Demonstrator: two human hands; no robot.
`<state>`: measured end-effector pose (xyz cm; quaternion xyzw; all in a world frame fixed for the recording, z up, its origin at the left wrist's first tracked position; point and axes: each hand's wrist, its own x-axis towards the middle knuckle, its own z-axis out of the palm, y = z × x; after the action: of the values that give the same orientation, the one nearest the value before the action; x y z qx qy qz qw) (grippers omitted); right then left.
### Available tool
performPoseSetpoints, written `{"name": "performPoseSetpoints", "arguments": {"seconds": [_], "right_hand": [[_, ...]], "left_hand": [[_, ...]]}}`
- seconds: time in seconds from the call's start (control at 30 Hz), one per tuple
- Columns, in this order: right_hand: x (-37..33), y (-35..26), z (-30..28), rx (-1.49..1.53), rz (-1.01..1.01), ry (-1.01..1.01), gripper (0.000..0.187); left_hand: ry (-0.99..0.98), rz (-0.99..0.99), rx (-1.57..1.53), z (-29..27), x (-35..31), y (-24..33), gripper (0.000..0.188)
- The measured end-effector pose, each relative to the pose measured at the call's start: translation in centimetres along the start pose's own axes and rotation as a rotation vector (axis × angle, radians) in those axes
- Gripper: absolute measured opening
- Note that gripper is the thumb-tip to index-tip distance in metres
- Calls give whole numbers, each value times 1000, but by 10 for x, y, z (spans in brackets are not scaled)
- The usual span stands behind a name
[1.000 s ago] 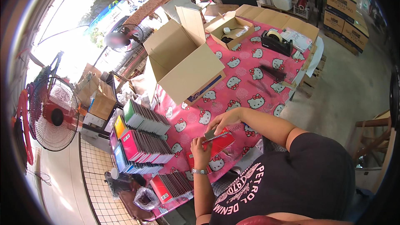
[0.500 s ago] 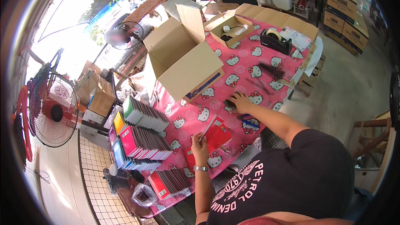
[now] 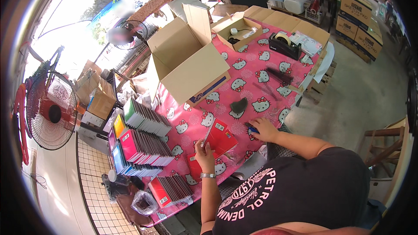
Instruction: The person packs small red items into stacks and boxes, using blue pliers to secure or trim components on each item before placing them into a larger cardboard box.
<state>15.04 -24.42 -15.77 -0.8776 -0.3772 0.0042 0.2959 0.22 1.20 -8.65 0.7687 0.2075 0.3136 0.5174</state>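
Observation:
My left hand (image 3: 204, 154) is closed, its fingertips pinching the coil edge of a red spiral notebook (image 3: 221, 140) that lies slanted on the pink table. More red covers (image 3: 194, 165) lie partly under that hand and forearm. My right hand (image 3: 265, 131) is closed around a small blue-and-dark tool (image 3: 252, 129) at the near right table edge; its exact kind is too small to make out. Beyond it, a dark green half-round piece (image 3: 239, 105) lies by itself on the cloth.
Stacked spiral notebooks (image 3: 146, 146) fill the left table side, with another red row (image 3: 171, 191) nearer. A tall open carton (image 3: 193, 76) and a shallow box (image 3: 237, 32) stand at the back. A tape dispenser (image 3: 284, 47) and dark brush (image 3: 279, 75) are on the right.
My right hand has let go of the dark green piece, moved back toward me and taken hold of the blue tool. My left hand stays at the red notebook.

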Motion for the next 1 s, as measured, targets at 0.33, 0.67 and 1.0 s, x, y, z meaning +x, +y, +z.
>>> {"name": "performPoseSetpoints", "arguments": {"seconds": [0.33,0.67,1.0], "right_hand": [[18,-99,-47,414,-251,223,56],[40,-147,-34,558,-413,78,57],[42,-153,-31,415,-400,-1,59]], "left_hand": [[51,8,-47,1,-6,-3,19],[151,121,82,-9,-9,-27,24],[106,27,96,-1,-6,4,9]]}}
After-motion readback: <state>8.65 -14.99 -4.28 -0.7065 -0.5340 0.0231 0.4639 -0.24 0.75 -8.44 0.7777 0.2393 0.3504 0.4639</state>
